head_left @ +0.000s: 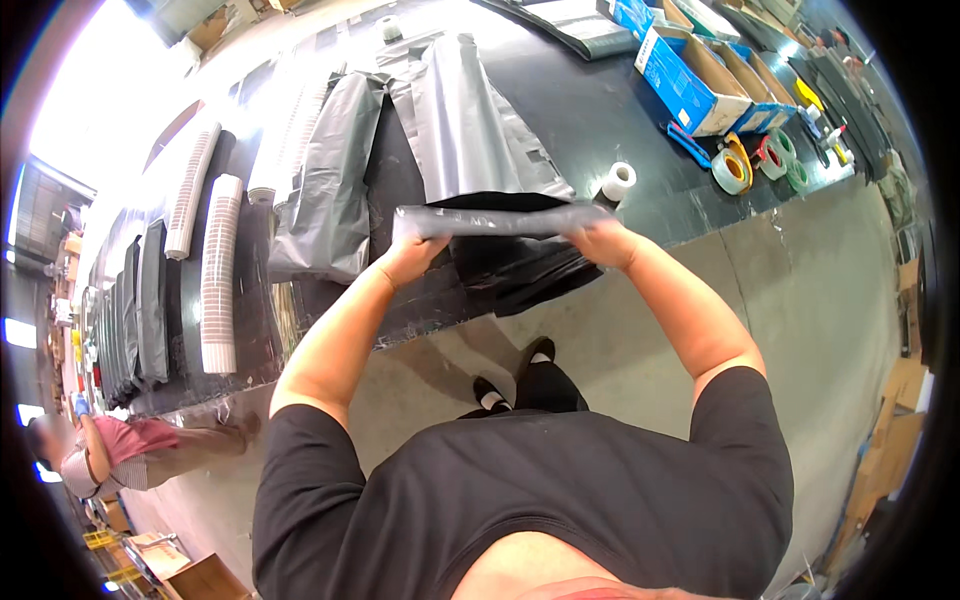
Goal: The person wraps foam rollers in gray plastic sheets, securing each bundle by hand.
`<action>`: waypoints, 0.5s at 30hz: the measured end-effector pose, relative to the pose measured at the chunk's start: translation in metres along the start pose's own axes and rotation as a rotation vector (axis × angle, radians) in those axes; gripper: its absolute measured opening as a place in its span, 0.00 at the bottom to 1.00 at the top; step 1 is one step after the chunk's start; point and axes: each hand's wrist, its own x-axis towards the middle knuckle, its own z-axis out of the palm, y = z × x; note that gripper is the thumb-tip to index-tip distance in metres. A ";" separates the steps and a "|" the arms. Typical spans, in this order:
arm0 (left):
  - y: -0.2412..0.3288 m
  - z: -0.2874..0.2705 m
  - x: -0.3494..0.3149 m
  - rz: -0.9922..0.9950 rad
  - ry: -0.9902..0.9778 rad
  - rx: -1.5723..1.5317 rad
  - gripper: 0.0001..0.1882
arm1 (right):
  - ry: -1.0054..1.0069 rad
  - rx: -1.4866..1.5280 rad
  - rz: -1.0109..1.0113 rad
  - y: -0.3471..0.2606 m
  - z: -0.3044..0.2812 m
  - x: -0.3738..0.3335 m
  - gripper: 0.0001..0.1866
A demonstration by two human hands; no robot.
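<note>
1. Beside the near edge of the black table (575, 110), I look down past a black shirt (560, 480) to dark shoes (541, 353) on the grey floor (820, 270).
2. Just above that table edge, I see the left hand (415, 258) gripping one end of a grey plastic strip (500, 222); some fingers are hidden behind it.
3. Over the same edge, the right hand (605, 243) has its fingers closed on the strip's other end.
4. Below the strip, black sheeting (530, 280) shows at the table's near edge.
5. Along the table's middle, I have grey bags (465, 120), with a small white roll (619, 180) to their right.
6. On the table's left part lie patterned rolls (220, 275) and narrow black bundles (153, 300).
7. On its right part, tape rolls (720, 180) lie near the edge, blue boxes (690, 85) farther back.
8. Off the table's near side, far left, a co-worker (145, 440) stands.
</note>
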 end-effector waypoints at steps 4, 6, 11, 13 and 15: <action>0.013 0.002 0.011 0.073 0.440 -0.199 0.13 | 0.204 -0.127 -0.417 -0.026 0.001 0.056 0.18; 0.041 0.009 0.023 0.104 0.743 -0.426 0.12 | 0.203 -0.015 -0.362 -0.038 0.005 0.087 0.19; 0.026 -0.017 0.076 0.040 1.035 -0.476 0.14 | 0.220 -0.060 -0.115 -0.049 -0.001 0.157 0.22; 0.024 -0.021 0.095 -0.123 1.058 -0.249 0.17 | 0.351 -0.096 -0.148 -0.039 -0.008 0.182 0.19; -0.015 -0.036 0.105 -0.184 1.099 -0.107 0.19 | 0.430 -0.309 -0.042 -0.036 -0.011 0.194 0.22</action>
